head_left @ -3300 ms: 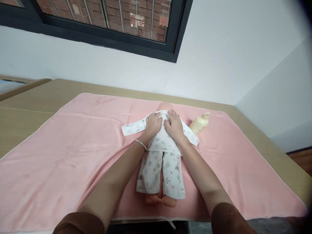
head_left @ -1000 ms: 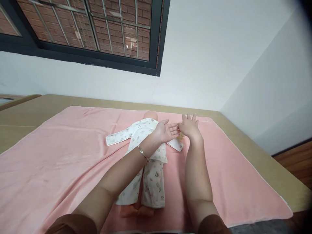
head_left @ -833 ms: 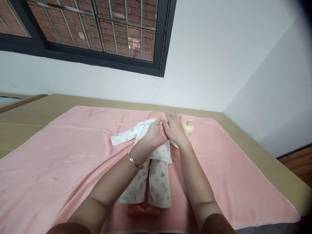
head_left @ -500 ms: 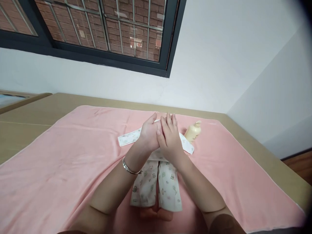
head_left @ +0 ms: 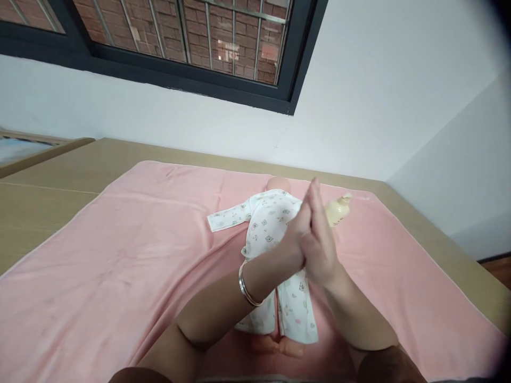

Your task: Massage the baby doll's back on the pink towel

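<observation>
My left hand (head_left: 294,242) and my right hand (head_left: 322,247) are pressed palm to palm above a doll, their fingers straight and pointing away from me. I see no object between them. A silver bangle (head_left: 244,287) circles my left wrist. Below lies a baby doll (head_left: 265,226) in white clothes with a small print, its head at the far side and its feet towards me. One sleeve stretches out to the left; my hands and forearms cover the other sleeve and part of the trunk and legs. A pale yellow bottle (head_left: 337,211) lies tilted just right of my hands.
A pink blanket (head_left: 159,239) with a few folds spreads under the doll and bottle, over a tan wooden surface (head_left: 59,202). Behind it rise a white wall (head_left: 223,133) and a dark-framed window (head_left: 191,88) with bars.
My hands have shifted right and turned from lying across each other to upright, palm against palm. The doll's head and chest now show. The view has tilted slightly.
</observation>
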Action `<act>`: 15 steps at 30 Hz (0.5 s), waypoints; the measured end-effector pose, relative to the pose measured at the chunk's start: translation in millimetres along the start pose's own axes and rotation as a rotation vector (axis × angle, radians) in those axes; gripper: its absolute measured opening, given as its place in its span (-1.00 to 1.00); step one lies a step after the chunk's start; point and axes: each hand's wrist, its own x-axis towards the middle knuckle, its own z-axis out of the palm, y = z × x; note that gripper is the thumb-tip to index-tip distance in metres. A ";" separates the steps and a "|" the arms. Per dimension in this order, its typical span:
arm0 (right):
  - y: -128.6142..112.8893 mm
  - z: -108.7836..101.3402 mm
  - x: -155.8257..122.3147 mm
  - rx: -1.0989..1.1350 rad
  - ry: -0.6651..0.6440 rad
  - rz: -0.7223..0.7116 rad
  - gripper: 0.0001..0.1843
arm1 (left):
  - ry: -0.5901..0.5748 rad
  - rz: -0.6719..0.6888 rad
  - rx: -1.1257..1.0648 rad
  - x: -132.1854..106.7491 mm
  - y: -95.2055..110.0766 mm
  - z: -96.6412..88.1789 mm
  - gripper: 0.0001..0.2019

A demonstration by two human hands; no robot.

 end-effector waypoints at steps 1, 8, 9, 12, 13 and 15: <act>2.6 -4.1 2.1 -0.034 0.023 0.035 -0.29 | -0.036 0.062 0.045 -3.9 -5.4 1.5 -0.48; -5.3 -14.6 0.4 -0.164 0.072 0.156 -0.33 | -0.137 0.119 0.157 -33.3 -15.3 5.9 -0.53; -8.8 -14.4 -1.7 -0.138 0.064 0.137 -0.34 | -0.114 0.098 0.154 -35.7 -13.1 5.5 -0.54; -17.1 -14.2 -6.4 -0.051 0.046 0.050 -0.34 | -0.052 0.079 0.107 -39.6 -4.5 5.9 -0.57; -18.6 -14.0 -7.0 -0.030 0.032 0.020 -0.34 | -0.040 0.091 0.072 -40.1 -0.7 6.9 -0.58; -20.3 -12.3 -7.4 -0.007 0.000 -0.042 -0.34 | -0.018 0.092 -0.028 -40.0 8.8 9.4 -0.57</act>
